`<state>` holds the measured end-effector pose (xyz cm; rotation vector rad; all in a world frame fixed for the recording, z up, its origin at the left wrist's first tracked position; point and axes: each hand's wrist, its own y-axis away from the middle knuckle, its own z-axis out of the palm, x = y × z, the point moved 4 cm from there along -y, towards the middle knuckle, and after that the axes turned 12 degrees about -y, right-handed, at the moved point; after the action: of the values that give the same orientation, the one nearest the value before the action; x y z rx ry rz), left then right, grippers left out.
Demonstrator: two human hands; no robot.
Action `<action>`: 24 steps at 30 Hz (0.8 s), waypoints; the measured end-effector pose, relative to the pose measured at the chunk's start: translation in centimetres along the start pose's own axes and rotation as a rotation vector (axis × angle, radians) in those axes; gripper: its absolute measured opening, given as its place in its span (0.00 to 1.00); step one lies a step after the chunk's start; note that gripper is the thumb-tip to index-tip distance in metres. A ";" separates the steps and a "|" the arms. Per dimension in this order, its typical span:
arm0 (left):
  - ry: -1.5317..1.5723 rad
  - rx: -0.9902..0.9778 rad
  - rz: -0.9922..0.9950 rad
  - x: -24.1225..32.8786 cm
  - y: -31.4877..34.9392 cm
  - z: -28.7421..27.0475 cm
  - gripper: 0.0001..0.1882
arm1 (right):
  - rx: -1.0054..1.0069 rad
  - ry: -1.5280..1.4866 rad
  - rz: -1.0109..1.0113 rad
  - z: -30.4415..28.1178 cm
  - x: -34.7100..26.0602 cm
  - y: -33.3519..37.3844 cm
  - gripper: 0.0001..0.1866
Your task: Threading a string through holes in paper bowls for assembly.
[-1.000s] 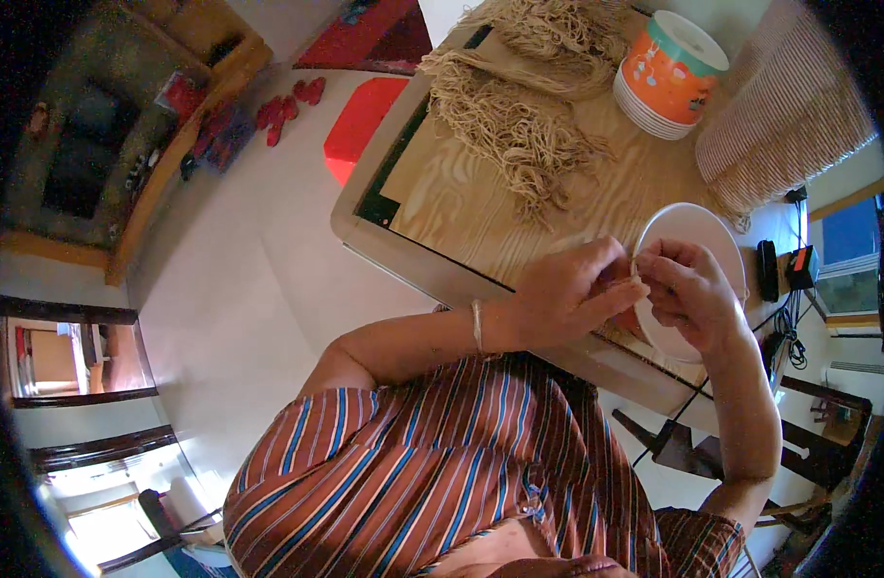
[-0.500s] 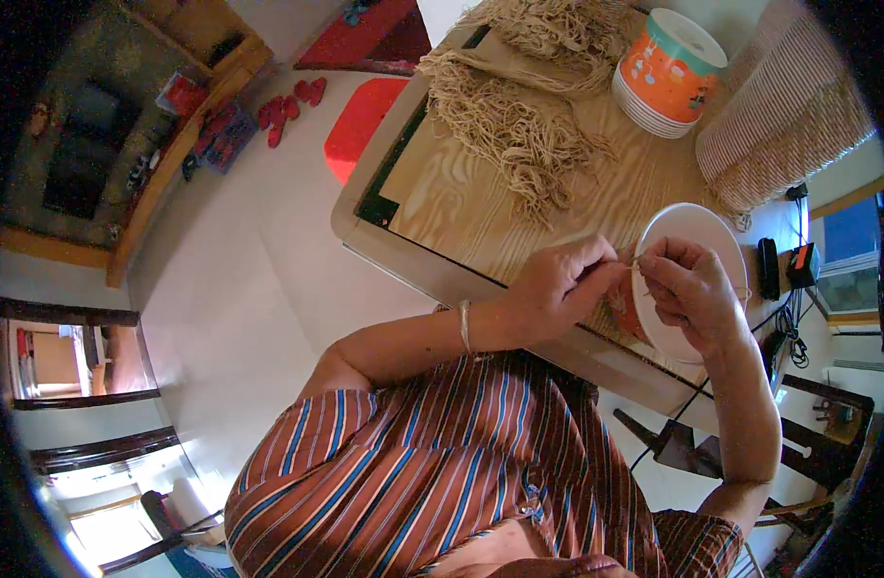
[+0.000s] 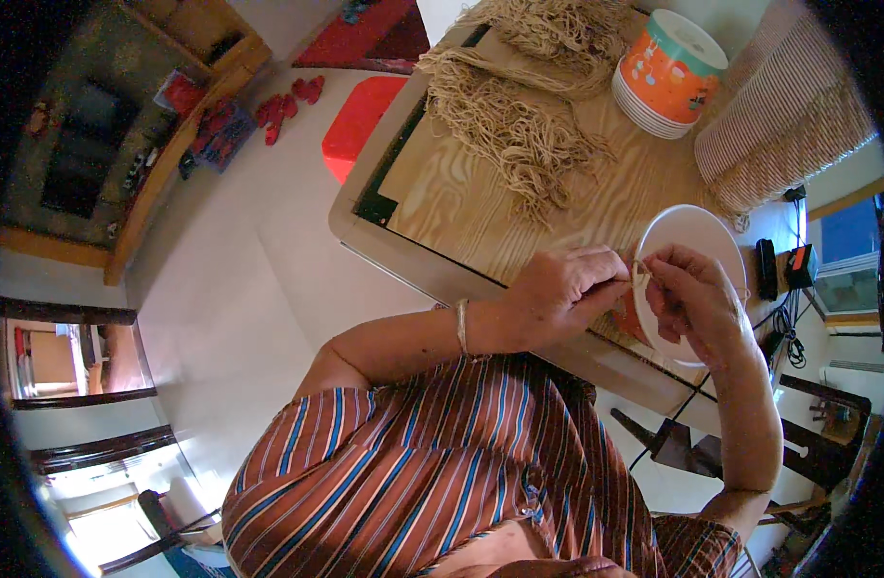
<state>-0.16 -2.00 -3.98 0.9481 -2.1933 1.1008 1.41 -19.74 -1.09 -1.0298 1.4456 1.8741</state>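
- A short pale strand (image 3: pixel 640 279) of cord sits pinched between the two hands, just over the near rim of the white plate (image 3: pixel 697 231) at the table's front edge
- The left hand (image 3: pixel 562 294) has closed in on it from the left, thumb and fingertips narrowed onto the strand; half a second ago it held slightly further back, so the pinch looks tighter now (the contact itself is small and partly hidden, so I say this with some caution)
- The right hand (image 3: pixel 697 303) curls over the plate, fingers bunched on the strand's other side, much as before
- The plate has stayed where it was
- Beyond, on the wooden board (image 3: pixel 481 193), the loose heap of tan fibres (image 3: pixel 519 135) lies untouched, with the stack of orange bowls (image 3: pixel 668 72) behind it
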 end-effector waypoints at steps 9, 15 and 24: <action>-0.078 -0.042 -0.035 -0.1 -0.4 0.3 0.07 | -0.049 -0.004 0.105 -0.3 0.0 -0.2 0.09; -0.116 -0.049 -0.035 0.2 -0.8 0.2 0.08 | -0.058 -0.056 0.131 -0.2 -0.1 -0.3 0.07; -0.119 0.002 -0.037 -0.2 -0.9 0.3 0.06 | -0.113 -0.155 0.024 -0.7 0.6 -0.7 0.06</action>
<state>0.67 -2.54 -3.81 1.0758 -2.2602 1.0539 1.75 -20.22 -2.04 -0.9002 1.2816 2.0248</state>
